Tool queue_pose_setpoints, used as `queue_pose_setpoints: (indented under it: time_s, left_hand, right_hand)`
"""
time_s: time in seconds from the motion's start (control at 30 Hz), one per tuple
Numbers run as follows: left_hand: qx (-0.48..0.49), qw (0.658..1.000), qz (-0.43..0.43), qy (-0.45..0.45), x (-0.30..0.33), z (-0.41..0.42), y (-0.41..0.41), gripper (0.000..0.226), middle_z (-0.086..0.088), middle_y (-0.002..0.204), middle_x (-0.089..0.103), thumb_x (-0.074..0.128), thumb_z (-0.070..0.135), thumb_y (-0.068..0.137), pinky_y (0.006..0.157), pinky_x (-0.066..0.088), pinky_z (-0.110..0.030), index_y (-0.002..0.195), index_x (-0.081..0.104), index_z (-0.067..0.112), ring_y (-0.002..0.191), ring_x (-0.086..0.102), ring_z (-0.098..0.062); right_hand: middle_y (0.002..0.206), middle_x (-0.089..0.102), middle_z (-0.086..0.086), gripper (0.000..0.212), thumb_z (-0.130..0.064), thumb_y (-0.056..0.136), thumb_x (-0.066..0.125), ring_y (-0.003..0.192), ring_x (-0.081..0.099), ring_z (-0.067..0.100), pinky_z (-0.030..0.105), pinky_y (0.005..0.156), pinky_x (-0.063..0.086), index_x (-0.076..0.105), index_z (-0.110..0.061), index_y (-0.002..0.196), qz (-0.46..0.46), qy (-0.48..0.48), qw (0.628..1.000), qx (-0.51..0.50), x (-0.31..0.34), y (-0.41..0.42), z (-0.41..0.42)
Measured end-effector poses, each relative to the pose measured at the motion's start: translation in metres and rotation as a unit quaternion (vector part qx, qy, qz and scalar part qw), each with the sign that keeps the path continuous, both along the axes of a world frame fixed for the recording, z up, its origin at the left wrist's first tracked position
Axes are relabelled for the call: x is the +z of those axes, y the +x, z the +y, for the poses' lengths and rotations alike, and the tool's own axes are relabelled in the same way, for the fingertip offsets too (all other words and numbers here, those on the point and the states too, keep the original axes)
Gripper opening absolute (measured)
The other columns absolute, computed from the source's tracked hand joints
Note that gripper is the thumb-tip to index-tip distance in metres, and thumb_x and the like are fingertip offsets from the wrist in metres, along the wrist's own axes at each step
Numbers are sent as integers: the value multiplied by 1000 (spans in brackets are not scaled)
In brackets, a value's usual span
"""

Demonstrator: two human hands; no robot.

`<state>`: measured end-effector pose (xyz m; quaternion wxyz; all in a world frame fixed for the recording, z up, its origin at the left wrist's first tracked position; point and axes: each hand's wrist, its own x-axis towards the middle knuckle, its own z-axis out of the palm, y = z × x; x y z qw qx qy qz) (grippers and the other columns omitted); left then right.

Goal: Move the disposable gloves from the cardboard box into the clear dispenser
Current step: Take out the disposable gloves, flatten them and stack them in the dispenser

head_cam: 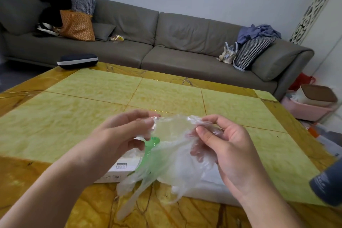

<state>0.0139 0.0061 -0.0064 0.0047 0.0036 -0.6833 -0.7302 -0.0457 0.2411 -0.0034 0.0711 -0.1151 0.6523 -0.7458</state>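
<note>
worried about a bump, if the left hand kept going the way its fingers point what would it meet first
Probably the right hand: the left hand points right along the disposable gloves stretched between them. Depth is unclear.

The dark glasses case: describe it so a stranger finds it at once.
Start at the yellow-green table in front of the grey sofa. On its far left corner lies the dark glasses case. It alone is navy and oblong, with a white band round its middle.

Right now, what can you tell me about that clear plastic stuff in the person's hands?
It is a bunch of disposable gloves: thin, see-through, crinkled film. The left hand and the right hand each pinch an upper edge, stretching it between them above the table. Limp glove fingers dangle from the lower left, in front of the white box.
</note>
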Motion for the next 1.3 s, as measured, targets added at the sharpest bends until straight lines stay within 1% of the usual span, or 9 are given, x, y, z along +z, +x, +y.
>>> queue_pose_setpoints:
  time_s: [0.1,0.33,0.47,0.6,0.7,0.9,1.07,1.17,1.3]
  left_hand:
    - [27,999,-15,-32,-3,10,-1,30,-12,104,76,72,40,89,98,55,-44,97,80,12,99,73,-28]
    - [45,999,2,-24,-1,14,0,16,-17,82,72,77,21,85,71,61,-29,87,77,5,74,70,-26]
    - [31,998,5,-46,0,22,1,18,-14,80,72,83,24,83,73,59,-25,87,77,7,74,68,-23]
    - [-30,995,-42,-82,0,21,3,36,-3,101,79,85,46,79,91,56,-33,103,78,20,97,76,-19]
    - [-65,986,-59,-142,-1,22,3,26,-3,86,77,78,38,85,75,54,-28,95,78,15,78,72,-17]
    - [-25,998,-40,-49,-8,8,-2,43,-11,82,58,79,37,91,80,53,-29,95,65,-2,74,54,-24]
    - [25,992,-59,111,-8,16,-2,27,-14,98,72,79,26,76,76,63,-33,95,76,7,84,73,-30]
    - [35,992,-65,107,-8,24,-3,40,-13,98,75,82,37,79,75,63,-33,99,77,3,87,74,-29]
    - [112,985,-57,120,-9,33,-9,28,-13,92,73,76,29,82,76,62,-35,90,76,3,79,72,-23]
  right_hand:
    - [88,77,23,10,8,98,61,54,66,27,35,51,53,64,-1,101,2,-1,1000,7,-2,1,-1]
    - [93,79,18,25,-15,94,72,82,76,38,45,71,55,70,0,114,31,138,984,112,10,-3,20]
    - [77,76,20,12,-11,94,75,68,75,37,39,60,55,77,0,92,52,169,976,125,5,-2,16]
    - [71,71,23,15,-8,99,68,51,65,34,32,43,47,73,1,89,37,96,993,65,-1,-3,12]
    - [72,70,21,16,-12,100,68,46,58,30,30,41,42,73,-1,90,42,102,993,43,-2,-5,16]
    - [67,67,10,15,-18,100,70,44,43,18,20,37,30,71,-11,87,54,139,988,-33,-3,-12,31]
    - [68,68,9,9,-16,100,70,46,42,16,18,37,28,68,-10,94,48,140,988,-41,-4,-13,35]
    - [69,69,9,9,-17,100,69,47,43,18,19,37,28,67,-10,94,51,149,987,-41,-6,-13,36]
    - [72,72,9,9,-17,102,67,47,42,21,22,39,30,67,-11,95,74,173,982,-35,-7,-13,39]
